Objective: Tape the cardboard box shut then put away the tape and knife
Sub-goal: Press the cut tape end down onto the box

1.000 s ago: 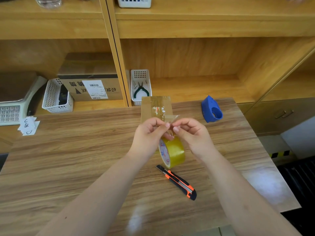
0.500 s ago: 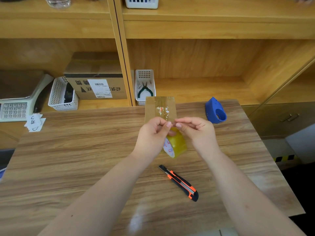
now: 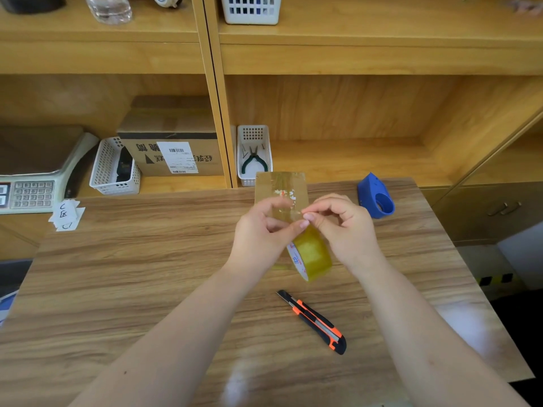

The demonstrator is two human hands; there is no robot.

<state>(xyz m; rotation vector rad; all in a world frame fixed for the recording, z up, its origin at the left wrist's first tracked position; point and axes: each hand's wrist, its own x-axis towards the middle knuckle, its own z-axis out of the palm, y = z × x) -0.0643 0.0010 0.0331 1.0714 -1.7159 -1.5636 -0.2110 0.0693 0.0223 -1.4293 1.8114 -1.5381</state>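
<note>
Pinching at the loose end of a yellow packing-tape roll [image 3: 311, 254], a person's left hand [image 3: 261, 230] and right hand [image 3: 343, 227] meet at centre frame, fingertips closed together on the film just above the roll, which hangs below them over the worktop [image 3: 147, 274]. Compared with half a second ago the roll sits a little lower under the hands and a short clear strip shows between them, so the tape end appears to be coming free; by that reading the sealing itself has not begun. The small cardboard box [image 3: 280, 186] stands directly behind the hands at the worktop's far edge, its top already carrying patches of old tape and torn label. An orange-and-black utility knife [image 3: 314, 321] lies untouched at lower centre, well apart from the hands. A blue tape dispenser [image 3: 376, 198] rests near the far right corner. Open wood stretches to the left and toward the camera, giving room to draw tape out; the box's place at the far edge leaves little margin behind it, where a white basket of pliers [image 3: 254, 155] sits on the shelf.
</note>
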